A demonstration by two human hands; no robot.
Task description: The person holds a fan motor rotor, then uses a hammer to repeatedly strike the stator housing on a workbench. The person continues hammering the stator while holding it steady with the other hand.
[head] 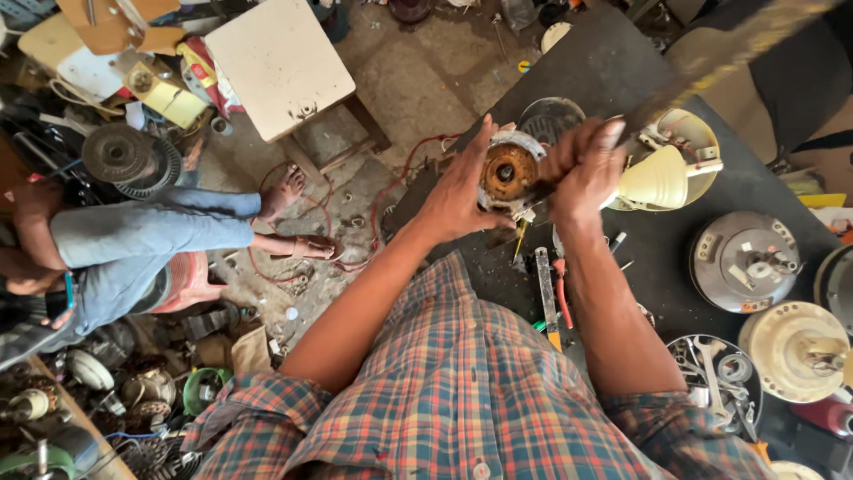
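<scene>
1. Your left hand [462,191] is cupping the side of a round fan motor [510,171], fingers spread along its rim and thumb pointing up.
2. Your right hand [582,169] is closing in a fist around the handle of a long tool [711,71], which is blurring as it stretches up toward the right; its kind is not something you can tell here.
3. The fan motor is sitting between both your hands, just above the near left corner of the dark workbench [613,71], its rusty copper face turned toward you.
4. A cream fan housing [662,173] is lying just beside your right hand.
5. A pair of red-handled pliers [558,298] is lying on the bench by your right forearm.
6. Another person's sandalled feet [293,218] are resting on the floor, well apart to your left, near a white stool [280,62].
</scene>
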